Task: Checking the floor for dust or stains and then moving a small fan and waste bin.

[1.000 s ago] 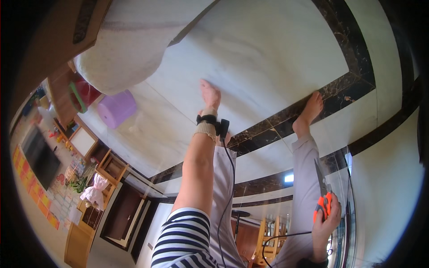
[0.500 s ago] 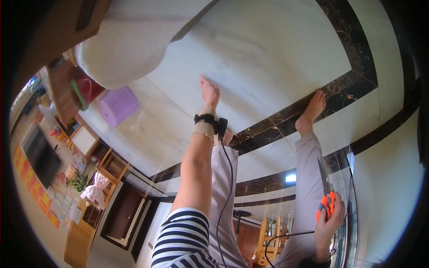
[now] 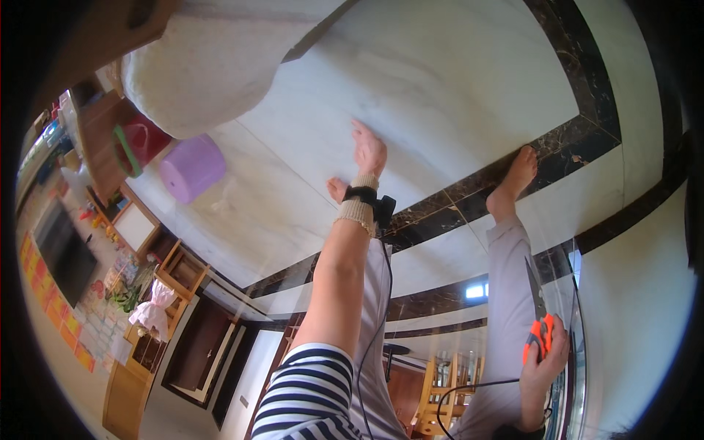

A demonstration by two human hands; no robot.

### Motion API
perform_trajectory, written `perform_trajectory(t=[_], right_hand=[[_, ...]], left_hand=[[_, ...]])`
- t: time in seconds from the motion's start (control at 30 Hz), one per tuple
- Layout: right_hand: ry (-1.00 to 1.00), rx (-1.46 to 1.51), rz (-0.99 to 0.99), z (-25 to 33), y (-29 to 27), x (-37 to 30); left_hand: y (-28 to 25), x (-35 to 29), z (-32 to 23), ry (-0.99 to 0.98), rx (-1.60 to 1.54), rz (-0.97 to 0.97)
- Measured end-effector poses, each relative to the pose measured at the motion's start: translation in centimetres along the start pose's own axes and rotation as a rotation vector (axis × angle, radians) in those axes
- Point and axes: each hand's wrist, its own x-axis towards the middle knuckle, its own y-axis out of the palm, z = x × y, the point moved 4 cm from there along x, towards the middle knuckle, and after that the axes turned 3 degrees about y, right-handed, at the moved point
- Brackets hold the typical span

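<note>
scissors with bright orange and dark grey handles and slim dull-silver metal blades: at lower right, in the right hand. that hand is closed round the handles; blades look nearly together, tips up and slightly left, seen against the light grey trouser leg. left hand is reached out over the white grey-veined marble floor, fingers partly extended, nothing visible in it. black strap round the beige knitted left cuff.
</note>
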Motion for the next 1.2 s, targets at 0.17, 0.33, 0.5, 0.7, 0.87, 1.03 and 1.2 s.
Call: perform_trajectory(t=[0.17, 0.33, 0.5, 0.7, 0.87, 1.03, 1.2], right_hand=[[-0.049, -0.019, -0.021, 1.1, -0.5, 0.3], [-0.053, -0.035, -0.060, 0.5, -0.4, -0.1], [-0.065, -0.025, 0.000, 2.7, -0.8, -0.3], [-0.059, -0.030, 0.003, 4.6, -1.2, 0.7], [-0.127, -0.152, 0.060, 6.2, -2.0, 2.2], [-0.277, -0.171, 0.011, 7.7, -2.9, 4.0], [-0.329, -0.216, 0.047, 9.8, -2.4, 4.6]], left_hand=[[-1.2, 0.4, 2.1, 0.130, 0.344, 0.069], [-1.6, -0.1, 4.6, 0.122, 0.387, 0.116], [-3.7, -1.0, 4.4, 0.025, 0.072, 0.200], [-1.8, -0.2, 4.6, -0.062, -0.091, 0.187], [-1.4, 0.2, 3.6, -0.185, -0.231, 0.129], [-1.0, 0.1, 4.0, -0.184, -0.183, 0.123], [0.2, -3.4, 5.5, -0.161, -0.282, -0.154]])
